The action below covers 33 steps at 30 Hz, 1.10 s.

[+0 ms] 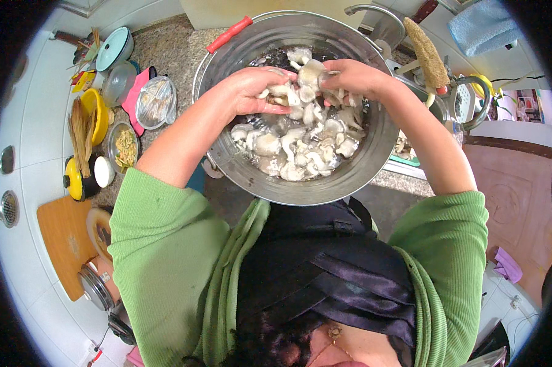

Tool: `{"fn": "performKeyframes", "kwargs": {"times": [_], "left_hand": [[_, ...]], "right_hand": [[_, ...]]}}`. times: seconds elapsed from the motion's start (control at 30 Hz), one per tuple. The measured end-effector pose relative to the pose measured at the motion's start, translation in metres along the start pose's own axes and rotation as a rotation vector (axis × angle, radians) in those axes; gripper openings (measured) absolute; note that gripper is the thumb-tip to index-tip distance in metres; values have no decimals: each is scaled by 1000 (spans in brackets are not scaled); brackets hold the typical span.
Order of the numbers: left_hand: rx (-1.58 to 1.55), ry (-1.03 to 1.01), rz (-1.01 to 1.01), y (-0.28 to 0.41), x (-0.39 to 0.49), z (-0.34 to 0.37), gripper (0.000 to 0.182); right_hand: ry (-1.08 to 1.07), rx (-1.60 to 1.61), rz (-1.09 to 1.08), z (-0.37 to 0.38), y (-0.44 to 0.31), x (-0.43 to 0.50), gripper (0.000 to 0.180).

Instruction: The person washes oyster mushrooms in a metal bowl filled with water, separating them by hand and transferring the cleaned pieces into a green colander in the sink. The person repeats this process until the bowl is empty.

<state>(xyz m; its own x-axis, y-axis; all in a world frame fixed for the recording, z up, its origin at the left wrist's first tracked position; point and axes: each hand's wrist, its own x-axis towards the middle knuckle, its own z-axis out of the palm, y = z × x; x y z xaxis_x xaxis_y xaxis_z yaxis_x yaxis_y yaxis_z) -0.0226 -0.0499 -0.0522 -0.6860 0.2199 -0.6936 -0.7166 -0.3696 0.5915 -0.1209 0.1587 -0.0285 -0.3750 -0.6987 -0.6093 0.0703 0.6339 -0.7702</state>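
Before me stands a large metal bucket (368, 156) with a red-gripped wire handle (230, 34) tipped to its far side. Pale oyster mushrooms (299, 147) lie in water inside it. My left hand (262, 89) reaches in from the left, fingers curled around a few mushroom pieces. Opposite it, my right hand (349, 80) holds more mushrooms; its fingertips are partly hidden among them. A larger grey cap (312, 73) sits between the two hands, above the waterline.
To the left, the granite counter (161, 46) carries a bowl of shredded food (123, 146), a plastic-covered bowl (155, 103), a yellow-lidded pot (76, 179) and a white cup (104, 172). A faucet (381, 9) and loofah (425, 52) are at the right, near a green tray of mushrooms (404, 158).
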Motion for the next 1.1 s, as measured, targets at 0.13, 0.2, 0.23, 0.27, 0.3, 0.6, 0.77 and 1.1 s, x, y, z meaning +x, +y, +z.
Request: {"fn": "performKeyframes", "kwargs": {"times": [0.13,0.2,0.23,0.27,0.3,0.6,0.77,1.1], "left_hand": [[-8,13,-57,0,-2,-1,31],[34,86,-34,-2,0,0,32],[51,124,-19,-4,3,2,32],[110,178,34,-6,4,3,33],[200,256,78,-8,7,4,33],[118,287,-38,-7,12,11,33],[299,383,-92,-11,16,7,30],[1187,689,601,-8,28,-15,34]], "right_hand": [[15,-5,14,-3,2,-3,42],[84,-519,-54,-6,4,3,41],[121,-780,-101,-8,5,7,40],[189,-958,-88,-6,6,11,40],[233,-971,-60,-4,8,14,42],[141,-1027,-32,22,4,30,57],[278,-877,-311,19,5,26,53],[66,-1132,-60,33,24,28,72]]}}
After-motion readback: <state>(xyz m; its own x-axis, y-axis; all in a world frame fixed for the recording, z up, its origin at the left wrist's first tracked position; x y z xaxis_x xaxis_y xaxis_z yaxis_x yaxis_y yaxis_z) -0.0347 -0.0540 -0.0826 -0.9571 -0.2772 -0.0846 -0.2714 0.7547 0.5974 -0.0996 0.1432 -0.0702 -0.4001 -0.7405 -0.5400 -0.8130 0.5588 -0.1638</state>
